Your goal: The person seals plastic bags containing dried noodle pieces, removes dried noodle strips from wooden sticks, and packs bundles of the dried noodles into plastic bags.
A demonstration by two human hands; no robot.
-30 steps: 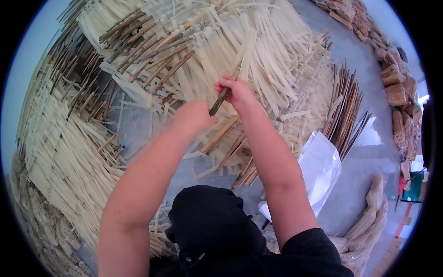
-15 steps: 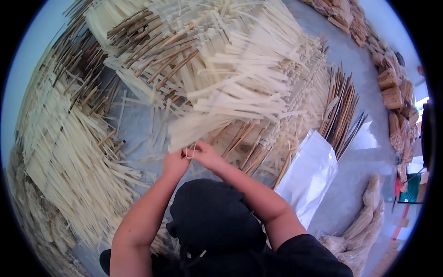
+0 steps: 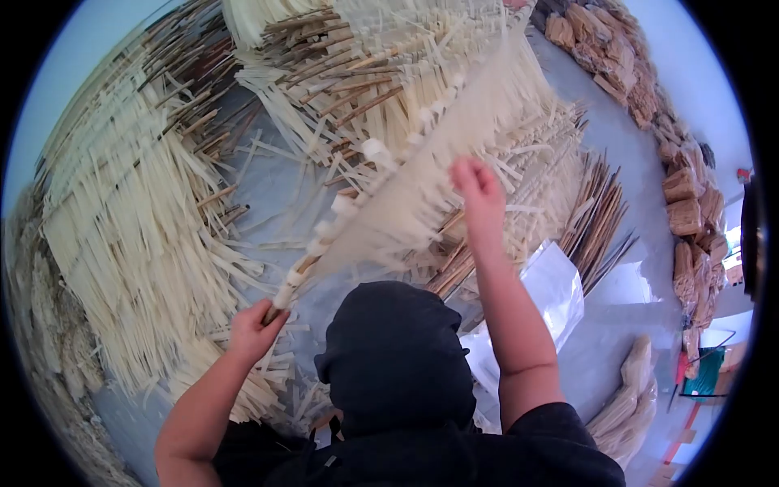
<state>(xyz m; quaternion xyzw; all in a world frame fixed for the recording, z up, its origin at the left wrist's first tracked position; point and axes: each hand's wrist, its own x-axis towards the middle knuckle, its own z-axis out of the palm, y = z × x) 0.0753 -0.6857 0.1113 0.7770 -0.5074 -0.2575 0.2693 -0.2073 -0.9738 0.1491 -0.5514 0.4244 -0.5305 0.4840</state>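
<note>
At the lower left, my left hand (image 3: pixel 256 330) is closed around the near end of a wooden stick (image 3: pixel 304 265). The stick slants up and away to the right, with pale flat strips (image 3: pixel 389 215) looped over it and hanging in a fringe along its right side. My right hand (image 3: pixel 480 191) is raised over this fringe with its fingers curled in. Whether anything is inside those fingers is hidden. Beyond the stick lies a large pile of similar strips on sticks (image 3: pixel 357 101).
More strips on sticks (image 3: pixel 122 268) cover the left side. Bare sticks (image 3: pixel 596 219) lie bundled at the right, near a shiny silvery sheet (image 3: pixel 556 284). A clear plastic bundle (image 3: pixel 629 398) rests at lower right. Wrapped brown packages (image 3: pixel 686 199) line the far right.
My hands, formerly together at the centre, have moved apart. The left went down and left and now grips a stick end; the right went up and right. The view has shifted slightly.
</note>
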